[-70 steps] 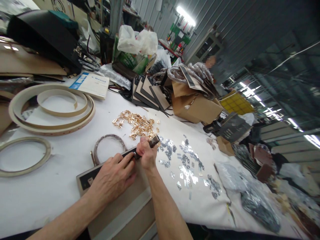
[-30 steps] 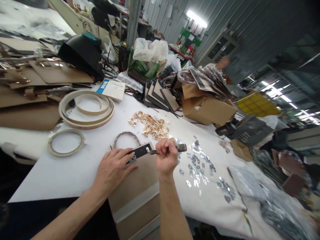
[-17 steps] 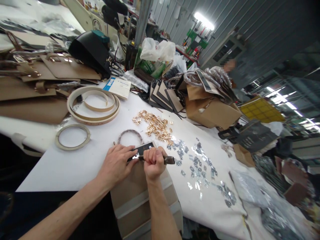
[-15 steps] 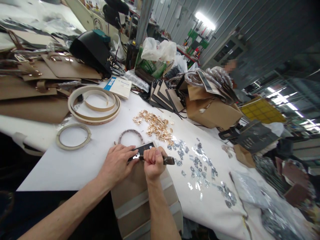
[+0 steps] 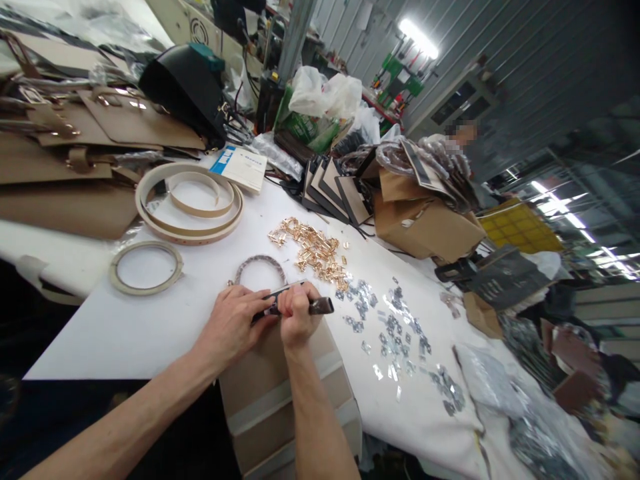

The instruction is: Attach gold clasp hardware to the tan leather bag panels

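A beige bag (image 5: 257, 373) with pale bands across it lies at the table's near edge, below both hands. My left hand (image 5: 235, 319) grips a dark panel (image 5: 267, 313) at the bag's far end, fingers on top and thumb on the near side. Wrapped in a fist, my right hand (image 5: 299, 312) holds a dark-handled tool (image 5: 321, 306) whose butt sticks out to the right. The tool's working end is hidden by my fingers, so its kind does not show. Just beyond, a wrapped ring-shaped handle (image 5: 260, 261) stands behind the panel.
Gold metal fittings (image 5: 317, 250) are heaped beyond my hands. Small silver plates (image 5: 395, 333) lie scattered to the right. Rolls of strip (image 5: 187, 230) and a tape ring (image 5: 120, 287) rest at left. Finished bags (image 5: 65, 207), a cardboard box (image 5: 430, 230) and a person (image 5: 457, 140) are farther back.
My right hand and the tool have shifted slightly left and up, and the panel has tilted so its top face shows less. My left hand stays on the panel.
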The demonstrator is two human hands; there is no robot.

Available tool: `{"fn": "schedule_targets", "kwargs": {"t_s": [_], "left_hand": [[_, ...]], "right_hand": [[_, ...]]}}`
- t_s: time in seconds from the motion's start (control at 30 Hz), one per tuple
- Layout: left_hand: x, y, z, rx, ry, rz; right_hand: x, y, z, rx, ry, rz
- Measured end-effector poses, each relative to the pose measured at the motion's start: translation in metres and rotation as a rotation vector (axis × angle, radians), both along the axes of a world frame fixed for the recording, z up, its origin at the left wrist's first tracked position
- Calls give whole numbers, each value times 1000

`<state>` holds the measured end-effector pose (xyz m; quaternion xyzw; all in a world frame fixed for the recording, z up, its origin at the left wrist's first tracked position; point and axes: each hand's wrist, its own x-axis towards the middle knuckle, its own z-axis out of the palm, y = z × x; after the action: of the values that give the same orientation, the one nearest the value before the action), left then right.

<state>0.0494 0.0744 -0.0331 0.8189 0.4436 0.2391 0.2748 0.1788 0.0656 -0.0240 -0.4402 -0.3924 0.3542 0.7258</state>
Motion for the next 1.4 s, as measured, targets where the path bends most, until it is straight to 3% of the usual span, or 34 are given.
{"fn": "schedule_targets", "kwargs": {"t_s": [0.17, 0.4, 0.53, 0.67, 0.83, 1.07, 1.27, 1.4], "left_hand": [[-2, -3, 3, -3, -21, 27], [-2, -5, -2, 1, -17, 70], [-2, -6, -5, 14, -14, 68], [-2, -8, -4, 60, -18, 54], [-2, -10, -2, 79, -39, 66], [-5, -7, -9, 65, -32, 32], [-6, -9, -5, 50, 6, 42], [-5, -11, -5, 50, 9, 54]], "right_hand": [[-1, 13, 6, -201, -168, 55], [17, 35, 35, -188, 92, 100], [8, 46, 32, -303, 28, 191], [-4, 45, 24, -350, -148, 171], [-4, 31, 18, -314, -302, 150], [8, 15, 32, -81, -39, 178], [5, 11, 14, -191, -41, 153], [16, -4, 35, -73, 31, 59]]}}
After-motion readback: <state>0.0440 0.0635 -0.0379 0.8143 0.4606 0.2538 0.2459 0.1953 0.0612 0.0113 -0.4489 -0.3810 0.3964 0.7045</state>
